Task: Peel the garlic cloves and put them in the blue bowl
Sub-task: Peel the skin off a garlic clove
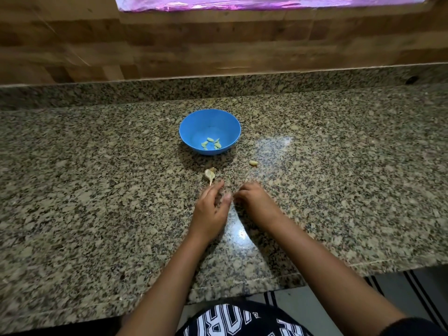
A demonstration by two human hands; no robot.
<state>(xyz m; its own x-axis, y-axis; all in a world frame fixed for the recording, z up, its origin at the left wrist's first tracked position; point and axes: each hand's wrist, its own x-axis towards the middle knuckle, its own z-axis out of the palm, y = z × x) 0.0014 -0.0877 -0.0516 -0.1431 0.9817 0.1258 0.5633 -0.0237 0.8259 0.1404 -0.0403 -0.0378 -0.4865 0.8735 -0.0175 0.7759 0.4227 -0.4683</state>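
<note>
The blue bowl (194, 124) stands on the granite counter, straight ahead of me, and several peeled garlic cloves (211, 143) lie in its bottom. In front of the bowl lies a garlic remnant with its dry stem (210, 175). A single clove (253, 162) sits to the right of it. My left hand (211, 210) rests low over the counter with its fingers stretched forward, just behind the remnant. My right hand (254, 200) is beside it, fingers curled down, the tips close to my left thumb. Blur hides whether anything is pinched there.
The speckled granite counter (97, 166) runs wide to both sides and ends at a low granite upstand and a wood-pattern wall (218, 44). Its front edge is near my body, with a striped mat (417, 284) on the floor at the lower right.
</note>
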